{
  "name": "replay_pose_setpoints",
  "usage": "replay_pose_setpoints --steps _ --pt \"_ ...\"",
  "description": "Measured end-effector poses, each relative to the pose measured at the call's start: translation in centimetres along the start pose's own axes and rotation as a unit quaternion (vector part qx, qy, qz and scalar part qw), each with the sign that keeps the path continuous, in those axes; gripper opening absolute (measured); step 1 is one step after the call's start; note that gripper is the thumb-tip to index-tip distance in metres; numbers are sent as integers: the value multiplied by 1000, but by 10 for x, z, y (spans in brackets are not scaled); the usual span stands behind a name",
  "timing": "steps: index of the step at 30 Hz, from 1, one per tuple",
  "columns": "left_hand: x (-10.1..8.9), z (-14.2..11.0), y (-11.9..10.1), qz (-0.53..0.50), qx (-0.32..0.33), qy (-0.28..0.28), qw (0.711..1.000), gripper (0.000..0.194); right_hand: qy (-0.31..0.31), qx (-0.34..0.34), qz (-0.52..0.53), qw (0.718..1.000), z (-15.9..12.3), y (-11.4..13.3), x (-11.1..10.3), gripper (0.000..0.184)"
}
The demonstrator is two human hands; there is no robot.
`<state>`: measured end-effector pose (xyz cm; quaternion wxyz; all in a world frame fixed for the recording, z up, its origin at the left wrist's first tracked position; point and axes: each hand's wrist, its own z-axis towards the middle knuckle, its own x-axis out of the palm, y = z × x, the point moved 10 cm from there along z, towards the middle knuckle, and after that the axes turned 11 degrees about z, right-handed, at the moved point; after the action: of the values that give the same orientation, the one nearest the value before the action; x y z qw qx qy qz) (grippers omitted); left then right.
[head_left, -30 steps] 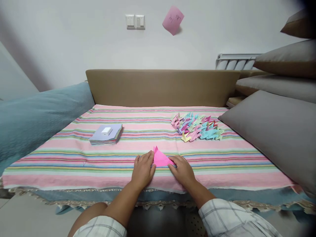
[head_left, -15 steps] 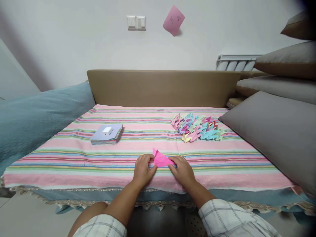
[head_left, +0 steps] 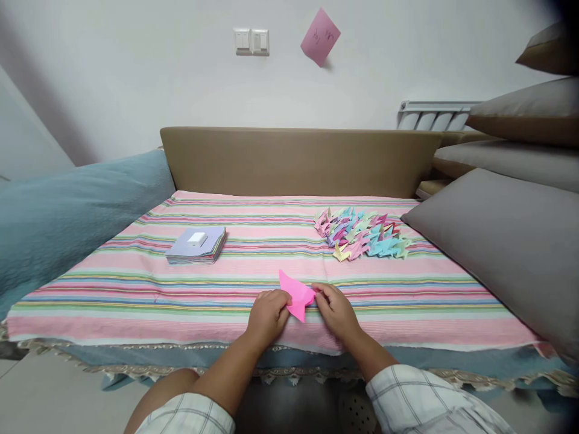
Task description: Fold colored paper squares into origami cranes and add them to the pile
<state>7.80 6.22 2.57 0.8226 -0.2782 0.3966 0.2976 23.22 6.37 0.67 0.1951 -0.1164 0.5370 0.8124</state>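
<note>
Between my hands is a bright pink folded paper (head_left: 297, 295), with one point sticking up at the upper left and another pointing down. My left hand (head_left: 269, 313) pinches its left side between thumb and fingers. At its right corner, my right hand (head_left: 335, 308) grips the narrow tip with thumb and forefinger. Farther back on the right lies a cluster of folded paper cranes (head_left: 362, 234) in pink, blue, green, purple and yellow. A stack of coloured paper sheets (head_left: 215, 247) lies to the left, with a small white block (head_left: 197, 239) on top.
A striped cloth (head_left: 136, 289) covers the seat. Grey cushions (head_left: 502, 241) are piled on the right, and a blue-covered armrest (head_left: 90, 205) borders the left. Behind stands a brown backrest (head_left: 294, 161). A pink note (head_left: 320, 37) and light switches (head_left: 251, 41) are on the wall.
The folded paper has been turned and its shape differs: a flap now points downward where a straight lower edge was. My left fingers have shifted onto its front face.
</note>
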Motion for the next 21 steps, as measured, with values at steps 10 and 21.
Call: replay_pose_setpoints --steps 10,21 --pt "-23 -4 -14 -38 49 -110 992 16 -22 231 395 889 -5 -35 12 36" --pt "-24 1 -13 -49 53 -83 994 28 -116 253 518 809 -6 -43 3 43"
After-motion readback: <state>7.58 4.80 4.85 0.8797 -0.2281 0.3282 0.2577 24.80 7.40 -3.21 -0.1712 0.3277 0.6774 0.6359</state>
